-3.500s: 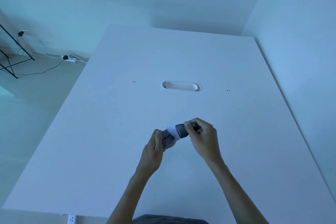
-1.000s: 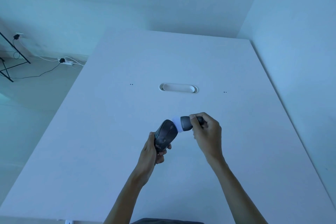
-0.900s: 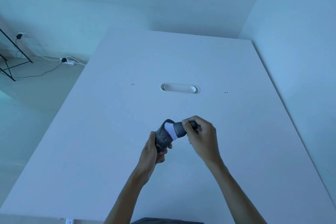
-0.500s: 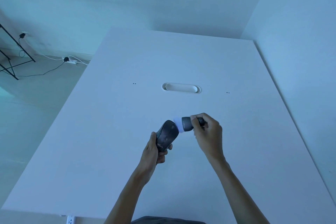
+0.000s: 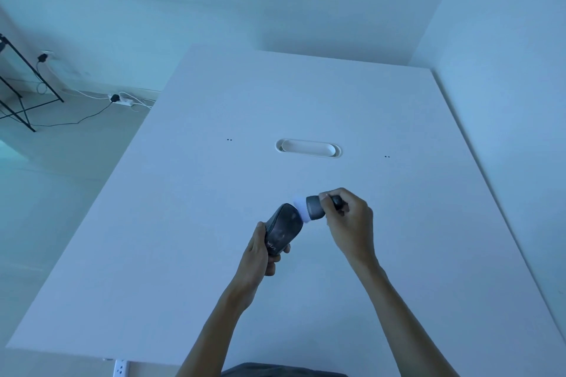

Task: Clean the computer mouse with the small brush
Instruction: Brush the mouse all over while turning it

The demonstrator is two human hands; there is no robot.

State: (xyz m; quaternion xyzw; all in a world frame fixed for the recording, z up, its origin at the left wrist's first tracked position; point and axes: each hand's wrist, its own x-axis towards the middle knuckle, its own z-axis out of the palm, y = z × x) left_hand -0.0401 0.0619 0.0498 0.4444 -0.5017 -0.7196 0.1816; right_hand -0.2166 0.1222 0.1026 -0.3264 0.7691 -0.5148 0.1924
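Observation:
A dark grey computer mouse (image 5: 282, 227) is held above the white table (image 5: 183, 223), tilted with its front end pointing up and away. My left hand (image 5: 258, 257) grips its near end from below. A small brush (image 5: 309, 208) with white bristles and a dark grey handle lies sideways, its bristles touching the mouse's far right end. My right hand (image 5: 349, 223) pinches the brush handle with thumb and fingers.
An oval white cable slot (image 5: 308, 148) sits in the table's middle, beyond the hands. A wall runs along the table's right side. On the floor at far left are a black stand (image 5: 21, 95) and a power strip (image 5: 121, 100) with cables.
The brush has stroked back and forth over the mouse: bristles on its top 0.9 s ago, now at its far end. The mouse has stayed in my left hand.

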